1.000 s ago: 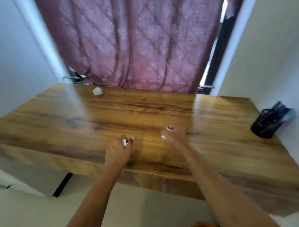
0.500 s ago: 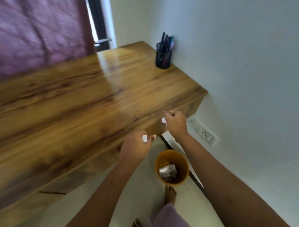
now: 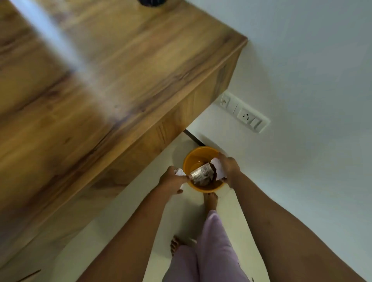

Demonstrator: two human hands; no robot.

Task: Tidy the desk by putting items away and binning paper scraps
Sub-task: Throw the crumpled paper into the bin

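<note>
An orange bin (image 3: 190,159) stands on the floor by the right end of the wooden desk (image 3: 100,76). Inside it lies a printed wrapper (image 3: 202,173) on dark waste. My left hand (image 3: 171,180) is at the bin's left rim, closed on a white paper scrap (image 3: 179,172). My right hand (image 3: 229,170) is over the bin's right rim, holding another white paper scrap (image 3: 219,168) that hangs above the bin's inside.
A white wall (image 3: 302,60) with a socket plate (image 3: 244,115) runs along the right. The black pen holder (image 3: 151,2) shows only at the top edge of the desk. My feet (image 3: 210,200) and lilac trouser legs (image 3: 211,251) stand just before the bin.
My view swung from the desk top down to the floor. Both hands moved off the desk edge and down to the orange bin, each still holding its paper scrap.
</note>
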